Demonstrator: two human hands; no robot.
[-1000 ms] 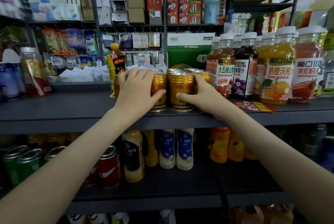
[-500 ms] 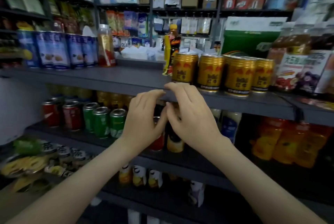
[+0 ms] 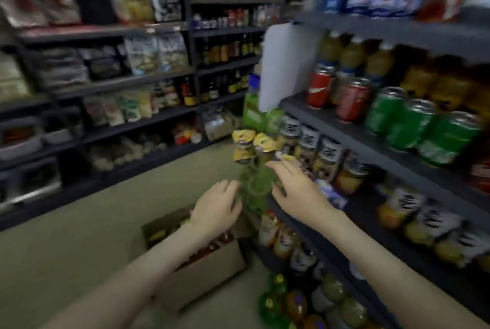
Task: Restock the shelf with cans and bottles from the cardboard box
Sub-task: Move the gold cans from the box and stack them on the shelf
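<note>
Cardboard box (image 3: pixel 212 267): on the floor (image 3: pixel 79 249), top open, just beside the foot of the shelf (image 3: pixel 344 132); contents dark and reddish, too blurred to identify. Left hand (image 3: pixel 215 209): palm down over the far part of the box, fingers (image 3: pixel 230 185) straight and slightly spread, holding nothing, clear of the box. Right hand (image 3: pixel 299 193): palm down, higher and nearer the shelf's front edge, fingers (image 3: pixel 281 167) extended loosely, holding nothing. Both forearms bare, reaching forward and converging, the left one crossing above the box. Blurred green item (image 3: pixel 254 190) between the two hands; whether either hand touches it cannot be told. Shelf stock: red cans (image 3: pixel 352 100) and green cans (image 3: pixel 413 124) upright on one tier, labelled bottles (image 3: pixel 307 140) on the tier below, more bottles lower down. Open room: bare floor left of the box, reaching to the far shelving (image 3: pixel 119 82) across the aisle.
</note>
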